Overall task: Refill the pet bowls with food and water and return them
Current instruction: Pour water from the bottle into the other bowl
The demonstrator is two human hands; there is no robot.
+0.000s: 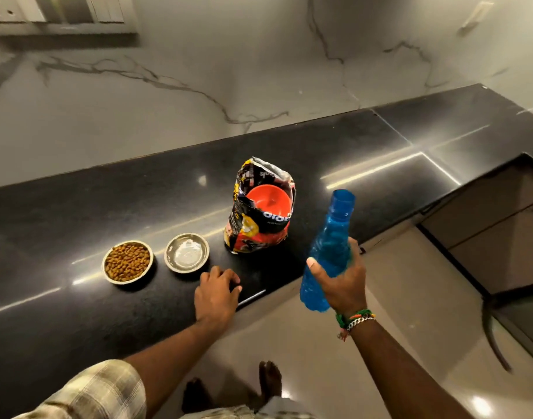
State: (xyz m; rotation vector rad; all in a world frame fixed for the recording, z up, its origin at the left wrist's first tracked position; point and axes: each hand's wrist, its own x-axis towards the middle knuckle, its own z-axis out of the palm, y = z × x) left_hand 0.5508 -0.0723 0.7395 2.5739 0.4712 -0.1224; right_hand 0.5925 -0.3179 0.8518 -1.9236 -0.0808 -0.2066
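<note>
My right hand point(339, 279) is nearest, fingers wrapped around the blue bottle point(328, 252) — held upright out past the table point(77, 313) edge, neck open with no cap that I can see, so nothing spills yet. My left hand point(218, 293) rests on the table near its front edge, fingers curled loosely, holding nothing — bracing me, I'd say. Just beyond it sits the water bowl point(187, 252), steel; I can't tell whether it holds any water. Left of it, the food bowl point(128, 261) is heaped with kibble, so the food half looks done. Further back, right of both bowls, the food bag point(260, 213) stands open with an orange scoop point(268, 201) tucked inside. Next job, I reckon: tip the bottle over the water bowl.
</note>
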